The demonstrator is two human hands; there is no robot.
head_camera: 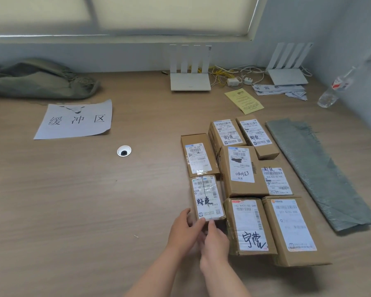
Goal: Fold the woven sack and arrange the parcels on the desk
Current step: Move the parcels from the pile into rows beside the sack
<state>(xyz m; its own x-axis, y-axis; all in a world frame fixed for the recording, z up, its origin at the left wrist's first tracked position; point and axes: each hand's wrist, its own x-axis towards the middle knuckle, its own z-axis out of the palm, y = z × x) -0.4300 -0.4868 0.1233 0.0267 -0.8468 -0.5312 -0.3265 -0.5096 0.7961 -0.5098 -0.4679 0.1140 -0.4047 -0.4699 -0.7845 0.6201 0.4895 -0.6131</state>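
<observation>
Both my hands are at the near end of the small parcel [208, 198] on the desk [94, 200]. My left hand [183, 229] has its thumb on the side and its fingers bent round the near corner, holding it. My right hand [214, 241] has its fingers close together on the near edge; I cannot tell if they pinch or just push. I think I am lining this box up with the rows. The other parcels [241, 170] sit close together, labels up, so the names can be read. The folded sack [317, 174] lies flat just right of them, out of the way. Far left is a green cloth heap [36, 80], with a paper sign [75, 121] in front
</observation>
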